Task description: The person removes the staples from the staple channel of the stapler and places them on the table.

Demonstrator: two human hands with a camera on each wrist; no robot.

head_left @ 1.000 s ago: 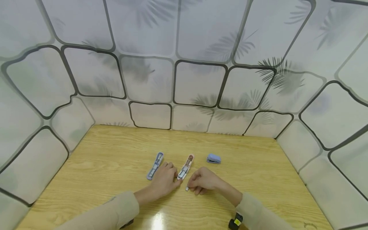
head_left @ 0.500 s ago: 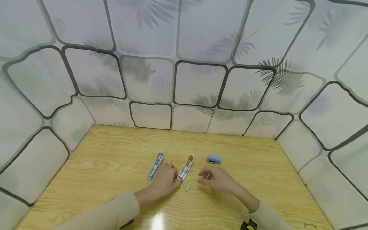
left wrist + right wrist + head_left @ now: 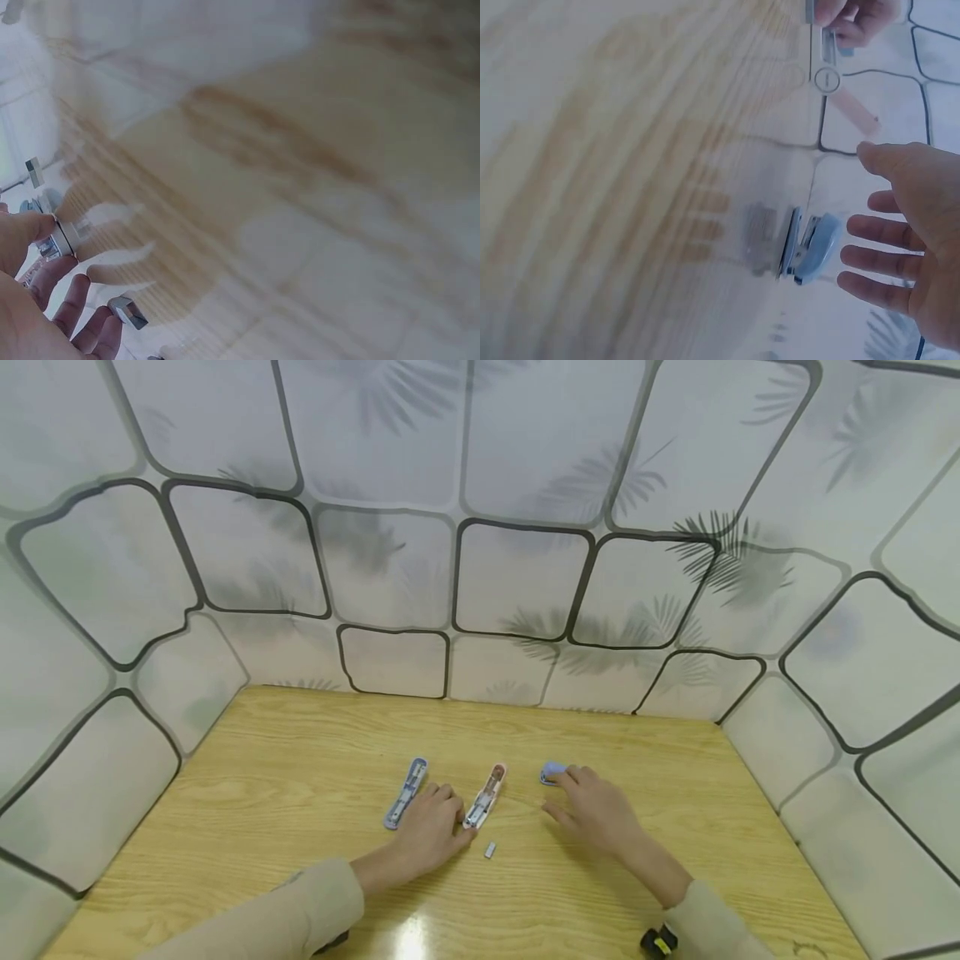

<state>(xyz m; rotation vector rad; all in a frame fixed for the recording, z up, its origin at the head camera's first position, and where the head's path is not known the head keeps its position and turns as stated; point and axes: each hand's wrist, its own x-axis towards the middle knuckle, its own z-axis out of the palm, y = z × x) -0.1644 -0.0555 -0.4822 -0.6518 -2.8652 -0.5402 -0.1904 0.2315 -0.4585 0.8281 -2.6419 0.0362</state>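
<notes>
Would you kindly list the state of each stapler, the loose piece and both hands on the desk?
Pink stapler: swung open flat, near end held by the left hand.
Blue stapler on the left: swung open flat, lying free.
Small blue stapler: closed, not yet gripped.
Small grey piece: lying loose on the table.
Left hand: fingers pinching the pink stapler.
Right hand: fingers spread, reaching the small blue stapler.

left hand [image 3: 431, 828]: near table's middle, palm down, fingers curled, thumb and forefinger pinching | right hand [image 3: 596, 814]: right of middle, flat, fingers [image 3: 866, 255] straight and spread, reaching toward far edge | both forearms: beige sleeves, entering from near edge
</notes>
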